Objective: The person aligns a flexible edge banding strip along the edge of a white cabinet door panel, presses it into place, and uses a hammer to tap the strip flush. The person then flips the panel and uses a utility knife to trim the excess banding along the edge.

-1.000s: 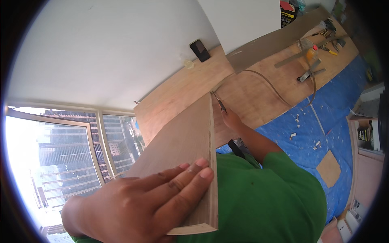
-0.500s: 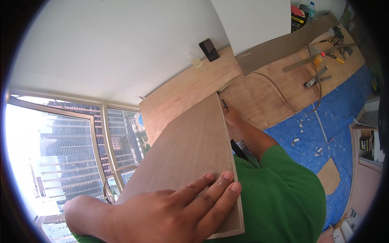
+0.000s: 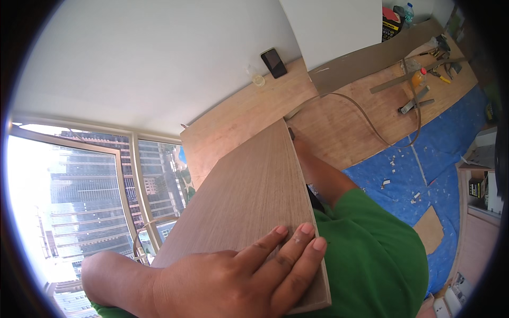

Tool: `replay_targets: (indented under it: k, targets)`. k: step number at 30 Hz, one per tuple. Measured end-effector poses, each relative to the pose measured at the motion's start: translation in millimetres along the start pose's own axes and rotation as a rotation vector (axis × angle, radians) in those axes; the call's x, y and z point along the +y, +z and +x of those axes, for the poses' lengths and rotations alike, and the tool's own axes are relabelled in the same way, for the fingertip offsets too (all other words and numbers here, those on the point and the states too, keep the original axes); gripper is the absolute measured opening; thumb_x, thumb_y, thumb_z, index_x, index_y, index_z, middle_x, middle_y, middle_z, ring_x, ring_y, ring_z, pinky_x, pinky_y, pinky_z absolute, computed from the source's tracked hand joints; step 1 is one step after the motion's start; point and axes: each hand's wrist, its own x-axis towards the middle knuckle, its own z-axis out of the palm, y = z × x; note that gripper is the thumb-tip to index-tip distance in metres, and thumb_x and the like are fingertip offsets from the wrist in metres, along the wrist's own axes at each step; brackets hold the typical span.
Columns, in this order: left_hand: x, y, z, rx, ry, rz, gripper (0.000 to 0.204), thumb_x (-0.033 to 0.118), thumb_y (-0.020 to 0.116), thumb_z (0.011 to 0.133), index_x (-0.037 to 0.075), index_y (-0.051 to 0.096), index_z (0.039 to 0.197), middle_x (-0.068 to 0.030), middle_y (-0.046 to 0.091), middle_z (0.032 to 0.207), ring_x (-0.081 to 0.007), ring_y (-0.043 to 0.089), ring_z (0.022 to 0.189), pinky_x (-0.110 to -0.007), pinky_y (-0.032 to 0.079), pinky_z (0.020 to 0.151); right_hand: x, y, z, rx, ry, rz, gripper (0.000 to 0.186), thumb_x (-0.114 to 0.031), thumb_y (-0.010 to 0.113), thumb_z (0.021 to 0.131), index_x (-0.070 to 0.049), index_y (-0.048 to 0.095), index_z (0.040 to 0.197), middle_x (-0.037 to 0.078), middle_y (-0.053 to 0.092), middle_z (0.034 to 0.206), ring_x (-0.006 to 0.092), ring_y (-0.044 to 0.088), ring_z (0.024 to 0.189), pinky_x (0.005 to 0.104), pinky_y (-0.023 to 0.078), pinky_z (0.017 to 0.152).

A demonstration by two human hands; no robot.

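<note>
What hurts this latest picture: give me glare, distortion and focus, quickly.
Head view: the window glares, its left part washed out to white; head view: the fisheye curves straight edges toward the rim and leaves dark corners; head view: grain on the wooden board looks sharp, but the tools at upper right are small and hard to separate.

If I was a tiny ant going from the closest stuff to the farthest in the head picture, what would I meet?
Left hand flat on the wooden board → right hand, mostly hidden behind that board → black phone → white wall.
</note>
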Motion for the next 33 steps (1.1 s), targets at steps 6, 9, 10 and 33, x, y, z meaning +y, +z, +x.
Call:
replay_targets:
  k: [6,9,10,33]
  targets:
    - [-6.5,6.1,-7.8,0.006,0.045,0.084,0.065,0.018,0.064,0.084,-0.019,0.049,0.135,-0.0351,0.063,0.121,-0.0421,0.070,0.107,-0.038,0.065,0.074,-14.1,0.6,-11.5,-0.004,0.012,0.063,0.037,-0.024,0.045,0.102,0.004,0.058,0.122,0.028,0.068,0.113,0.0434,0.066,0.108,0.0500,0.052,0.091]
    - [-12.7,-2.9,-0.2,-0.047,0.025,0.007,0.064,0.017,0.064,0.083,-0.019,0.049,0.134,-0.0347,0.064,0.121,-0.0425,0.070,0.107,-0.038,0.066,0.074,-6.1,-5.9,-4.2,0.050,0.041,0.077,0.036,-0.022,0.046,0.101,0.005,0.059,0.121,0.029,0.068,0.113,0.0437,0.066,0.108,0.0500,0.052,0.091]
    - [-11.4,-8.2,5.5,-0.022,0.005,-0.034,0.064,0.017,0.065,0.083,-0.019,0.049,0.134,-0.0346,0.064,0.120,-0.0426,0.070,0.107,-0.038,0.066,0.075,-0.2,-7.0,-4.2,0.039,0.056,0.071,0.036,-0.022,0.047,0.100,0.005,0.059,0.120,0.029,0.068,0.113,0.0440,0.066,0.108,0.0503,0.052,0.091]
    - [-1.4,-30.4,16.5,-0.074,-0.170,0.024,0.072,0.004,0.069,0.061,-0.021,0.054,0.127,-0.0352,0.070,0.099,-0.0363,0.076,0.075,-0.036,0.064,0.059,37.1,-80.6,-65.2,0.344,-0.190,-0.077,0.045,-0.035,0.057,0.099,0.000,0.054,0.126,0.025,0.064,0.115,0.0456,0.062,0.108,0.0548,0.048,0.093]
